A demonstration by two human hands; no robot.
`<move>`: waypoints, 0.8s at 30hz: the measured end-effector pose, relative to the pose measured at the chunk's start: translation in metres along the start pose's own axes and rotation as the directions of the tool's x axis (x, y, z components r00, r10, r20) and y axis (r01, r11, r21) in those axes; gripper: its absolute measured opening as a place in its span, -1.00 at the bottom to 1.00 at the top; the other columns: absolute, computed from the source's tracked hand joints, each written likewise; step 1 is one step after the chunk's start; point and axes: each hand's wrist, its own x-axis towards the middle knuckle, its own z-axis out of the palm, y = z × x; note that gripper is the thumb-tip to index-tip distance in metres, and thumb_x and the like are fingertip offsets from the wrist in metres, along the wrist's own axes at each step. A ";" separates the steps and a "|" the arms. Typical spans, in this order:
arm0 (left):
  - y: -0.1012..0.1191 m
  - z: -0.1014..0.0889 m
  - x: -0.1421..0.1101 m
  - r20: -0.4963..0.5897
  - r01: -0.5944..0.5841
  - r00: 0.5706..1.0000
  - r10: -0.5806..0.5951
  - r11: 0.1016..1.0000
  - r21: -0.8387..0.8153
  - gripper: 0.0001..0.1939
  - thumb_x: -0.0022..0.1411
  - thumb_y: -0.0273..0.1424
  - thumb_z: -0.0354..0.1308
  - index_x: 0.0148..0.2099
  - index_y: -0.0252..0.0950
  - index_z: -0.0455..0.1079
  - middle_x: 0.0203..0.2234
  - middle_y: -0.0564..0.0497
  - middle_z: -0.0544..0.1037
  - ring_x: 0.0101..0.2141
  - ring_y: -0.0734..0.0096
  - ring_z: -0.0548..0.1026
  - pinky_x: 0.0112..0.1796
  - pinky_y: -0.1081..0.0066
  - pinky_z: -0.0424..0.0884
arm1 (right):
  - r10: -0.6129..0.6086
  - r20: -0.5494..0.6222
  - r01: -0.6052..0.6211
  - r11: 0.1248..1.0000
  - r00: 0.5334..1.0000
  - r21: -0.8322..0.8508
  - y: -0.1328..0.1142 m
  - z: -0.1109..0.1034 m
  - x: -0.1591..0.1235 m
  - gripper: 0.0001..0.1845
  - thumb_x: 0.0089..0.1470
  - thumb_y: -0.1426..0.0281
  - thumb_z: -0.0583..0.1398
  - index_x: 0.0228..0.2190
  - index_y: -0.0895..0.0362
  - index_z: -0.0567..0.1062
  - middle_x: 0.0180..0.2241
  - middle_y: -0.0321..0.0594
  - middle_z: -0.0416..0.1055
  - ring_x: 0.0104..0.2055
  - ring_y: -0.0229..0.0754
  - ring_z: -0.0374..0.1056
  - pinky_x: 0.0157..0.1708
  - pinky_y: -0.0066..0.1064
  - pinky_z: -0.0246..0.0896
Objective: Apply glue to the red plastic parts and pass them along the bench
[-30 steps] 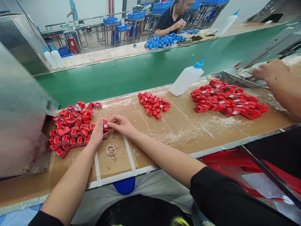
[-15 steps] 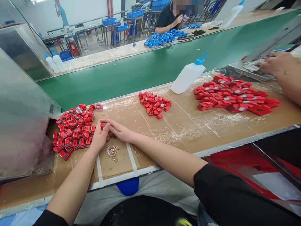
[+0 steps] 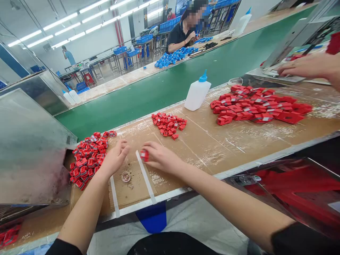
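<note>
My right hand (image 3: 160, 158) pinches a small red plastic part (image 3: 144, 155) at its fingertips, just over a white tape strip (image 3: 143, 174) on the work mat. My left hand (image 3: 115, 158) holds nothing and rests with its fingers apart beside a heap of similar red parts (image 3: 89, 158). A small round glass dish (image 3: 125, 176) with a little metal in it sits on the cardboard pad (image 3: 130, 186) below my left hand, near both wrists.
Two more red heaps (image 3: 168, 124) (image 3: 259, 106) and a blue-capped white squeeze bottle (image 3: 197, 94) lie along the cardboard-covered bench (image 3: 202, 141). A co-worker's hand (image 3: 305, 67) reaches in at right by a metal tray (image 3: 276, 76). A green conveyor belt (image 3: 148, 88) runs behind the bench.
My hands have moved apart. The left has let go of the red part, which my right hand now carries rightward over the tape strip. The view has swung, showing more of the room.
</note>
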 end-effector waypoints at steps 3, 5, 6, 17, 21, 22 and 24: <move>-0.013 -0.026 0.021 -0.171 0.121 0.985 -0.021 0.796 0.593 -0.51 0.34 -0.03 0.13 0.10 -0.29 0.42 -0.02 -0.31 0.54 -0.02 -0.08 0.51 -0.08 0.14 0.42 | 0.287 -0.034 -0.281 0.898 0.957 -0.340 0.038 -0.044 -0.060 -0.67 0.15 0.16 0.27 -0.22 0.18 0.58 -0.05 0.13 0.45 -0.03 0.18 0.42 -0.02 0.03 0.36; -0.025 -0.039 0.033 -0.225 0.236 0.969 -0.098 0.622 0.747 -0.58 0.27 -0.15 0.24 -0.01 -0.40 0.46 -0.06 -0.43 0.53 0.00 -0.24 0.48 -0.09 0.06 0.42 | 0.395 -0.210 -0.446 0.755 0.895 -0.482 0.055 -0.070 -0.085 -0.55 0.14 0.07 0.25 -0.18 0.23 0.57 -0.06 0.21 0.44 -0.04 0.25 0.39 -0.07 0.06 0.32; -0.030 -0.042 0.037 -0.216 0.256 0.967 -0.137 0.579 0.774 -0.63 0.23 -0.22 0.29 -0.05 -0.41 0.46 -0.08 -0.44 0.53 -0.01 -0.27 0.48 -0.08 0.04 0.42 | 0.398 -0.294 -0.495 0.712 0.869 -0.498 0.057 -0.079 -0.088 -0.49 0.15 0.04 0.24 -0.13 0.24 0.55 -0.05 0.24 0.43 -0.02 0.27 0.38 -0.07 0.05 0.30; -0.016 0.014 -0.004 -0.002 0.144 0.985 -0.172 0.835 -0.531 -0.52 0.27 -0.11 0.26 0.11 -0.13 0.19 -0.16 -0.01 0.57 -0.42 0.41 0.57 -0.39 0.39 0.47 | 0.015 0.487 0.030 0.996 0.873 -0.084 -0.059 0.025 0.034 -0.51 0.38 0.05 0.02 -0.37 0.13 0.51 -0.36 -0.17 0.54 -0.34 -0.17 0.40 -0.39 -0.38 -0.04; -0.033 0.024 -0.015 0.004 0.145 0.973 -0.232 0.597 -0.789 -0.46 0.22 -0.18 0.31 0.19 -0.14 0.29 -0.10 -0.04 0.53 -0.35 0.47 0.51 -0.38 0.47 0.44 | -0.065 0.497 0.119 0.990 0.865 -0.077 -0.064 0.036 0.049 -0.66 0.36 0.29 0.06 -0.37 0.15 0.52 -0.36 -0.16 0.54 -0.36 -0.20 0.37 -0.40 -0.39 -0.10; -0.037 0.024 -0.015 -0.020 0.127 0.970 -0.242 0.574 -0.809 -0.51 0.24 -0.17 0.28 0.17 -0.15 0.32 -0.11 -0.04 0.52 -0.33 0.47 0.50 -0.38 0.47 0.43 | -0.065 0.500 0.110 0.992 0.864 -0.060 -0.064 0.035 0.052 -0.69 0.31 0.32 0.10 -0.43 0.16 0.50 -0.41 -0.18 0.53 -0.41 -0.22 0.32 -0.42 -0.39 -0.13; -0.043 0.024 -0.016 -0.076 0.097 0.969 -0.235 0.644 -0.759 -0.60 0.32 -0.13 0.18 0.13 -0.18 0.40 -0.15 -0.04 0.51 -0.29 0.42 0.50 -0.34 0.45 0.45 | -0.073 0.520 0.074 0.997 0.851 0.019 -0.064 0.035 0.057 -0.71 0.20 0.36 0.17 -0.55 0.15 0.44 -0.54 -0.26 0.42 -0.52 -0.28 0.17 -0.46 -0.38 -0.19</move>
